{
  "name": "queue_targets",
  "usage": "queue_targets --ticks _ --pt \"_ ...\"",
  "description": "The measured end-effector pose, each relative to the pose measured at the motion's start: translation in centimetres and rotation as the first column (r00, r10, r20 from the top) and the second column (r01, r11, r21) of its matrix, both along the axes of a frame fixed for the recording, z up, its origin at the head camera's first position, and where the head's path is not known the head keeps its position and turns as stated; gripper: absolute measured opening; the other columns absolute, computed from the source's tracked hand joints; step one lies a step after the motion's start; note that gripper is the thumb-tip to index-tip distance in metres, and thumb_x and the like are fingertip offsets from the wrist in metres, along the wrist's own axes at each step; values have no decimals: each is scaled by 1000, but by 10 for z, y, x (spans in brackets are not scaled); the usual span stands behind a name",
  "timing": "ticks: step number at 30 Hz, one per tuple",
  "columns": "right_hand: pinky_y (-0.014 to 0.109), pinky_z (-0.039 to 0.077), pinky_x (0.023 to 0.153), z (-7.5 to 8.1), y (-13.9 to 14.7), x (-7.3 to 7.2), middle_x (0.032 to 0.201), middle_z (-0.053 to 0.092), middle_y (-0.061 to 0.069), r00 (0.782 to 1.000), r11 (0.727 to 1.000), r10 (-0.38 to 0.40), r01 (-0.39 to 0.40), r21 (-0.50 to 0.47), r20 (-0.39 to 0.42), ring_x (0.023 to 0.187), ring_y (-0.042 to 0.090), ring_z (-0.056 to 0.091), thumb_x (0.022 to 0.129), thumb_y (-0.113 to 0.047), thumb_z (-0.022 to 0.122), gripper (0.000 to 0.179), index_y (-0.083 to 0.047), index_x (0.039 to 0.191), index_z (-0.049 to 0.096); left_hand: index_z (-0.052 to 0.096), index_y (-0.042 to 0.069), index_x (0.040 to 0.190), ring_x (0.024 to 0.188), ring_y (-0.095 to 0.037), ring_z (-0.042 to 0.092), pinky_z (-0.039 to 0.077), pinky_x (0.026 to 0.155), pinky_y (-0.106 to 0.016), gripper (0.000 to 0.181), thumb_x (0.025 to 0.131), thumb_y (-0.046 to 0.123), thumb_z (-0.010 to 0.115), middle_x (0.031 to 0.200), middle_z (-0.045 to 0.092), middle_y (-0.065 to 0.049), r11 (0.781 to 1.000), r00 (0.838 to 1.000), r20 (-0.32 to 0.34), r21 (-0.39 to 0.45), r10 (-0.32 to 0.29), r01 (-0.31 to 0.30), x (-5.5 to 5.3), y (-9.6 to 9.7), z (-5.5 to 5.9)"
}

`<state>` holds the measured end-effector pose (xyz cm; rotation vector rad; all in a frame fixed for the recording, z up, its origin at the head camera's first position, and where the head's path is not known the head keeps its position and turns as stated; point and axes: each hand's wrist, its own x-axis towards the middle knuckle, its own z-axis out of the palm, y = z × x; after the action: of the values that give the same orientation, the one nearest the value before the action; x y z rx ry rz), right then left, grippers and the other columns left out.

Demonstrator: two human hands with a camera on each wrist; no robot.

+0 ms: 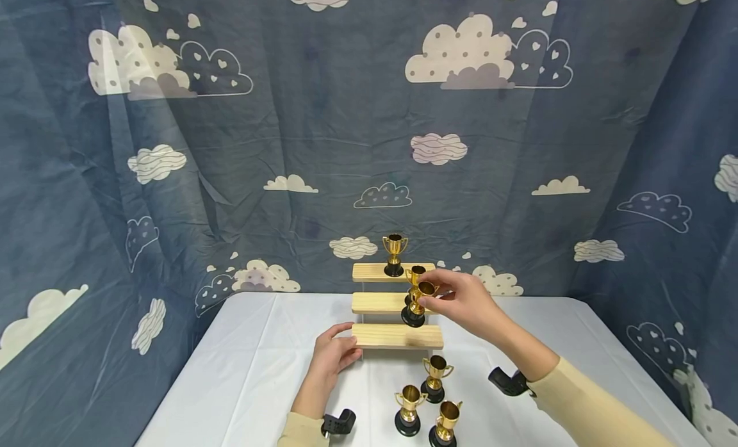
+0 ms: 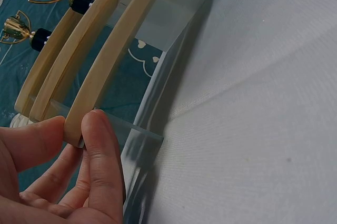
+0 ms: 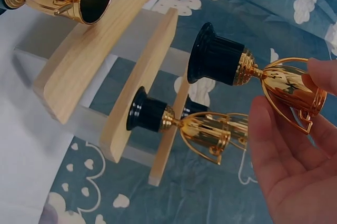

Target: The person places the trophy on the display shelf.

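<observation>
My right hand pinches a small gold trophy cup by its cup, thumb on one side and fingers on the other. Its black base hangs apart from the boards in the right wrist view. A second trophy stands on the middle step of a three-step wooden display stand; another trophy stands on the top step. At the stand's left, my left hand pinches the end of the lowest board between thumb and fingers. That board bears no trophy.
Three more gold trophies stand on the white cloth in front of the stand: one trophy nearest it, one trophy to the left and one trophy closest to me. Behind hangs a blue cloud-patterned curtain. Clear side panels support the boards.
</observation>
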<state>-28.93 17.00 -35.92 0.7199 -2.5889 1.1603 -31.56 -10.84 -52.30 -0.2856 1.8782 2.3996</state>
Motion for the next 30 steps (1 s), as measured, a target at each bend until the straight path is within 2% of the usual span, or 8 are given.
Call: queue_targets --ticks 7,16,26,30 --pt "32 58 76 -3 -11 -12 104 70 -11 1000 1000 -16 16 12 -3 87 11 68 89 -32 79 32 -28 119 70 61 3 134 69 -17 69 61 67 -28 46 88 -2 67 91 68 -17 1000 1000 -7 4 -4 4 0 -1 1" --pt "34 59 75 2 -24 -25 109 69 -9 1000 999 18 -18 30 1 88 13 69 90 -31 77 32 -23 120 70 60 2 135 68 -17 69 61 66 -27 47 89 -3 67 90 69 -17 1000 1000 -6 11 -9 9 1 -1 1" --pt "34 58 74 4 -37 -36 102 69 -10 1000 999 6 -6 40 3 90 11 67 89 -30 79 30 -26 117 70 59 2 136 69 -17 69 61 67 -28 48 89 -2 67 89 68 -15 1000 1000 -2 6 -10 10 2 0 2" --pt "36 58 76 6 -43 -43 105 69 -9 1000 998 2 -1 61 -21 90 11 67 89 -31 79 31 -24 118 70 59 2 136 69 -17 69 61 68 -29 48 89 -2 67 91 67 -16 1000 1000 -8 -2 -10 9 2 -1 3"
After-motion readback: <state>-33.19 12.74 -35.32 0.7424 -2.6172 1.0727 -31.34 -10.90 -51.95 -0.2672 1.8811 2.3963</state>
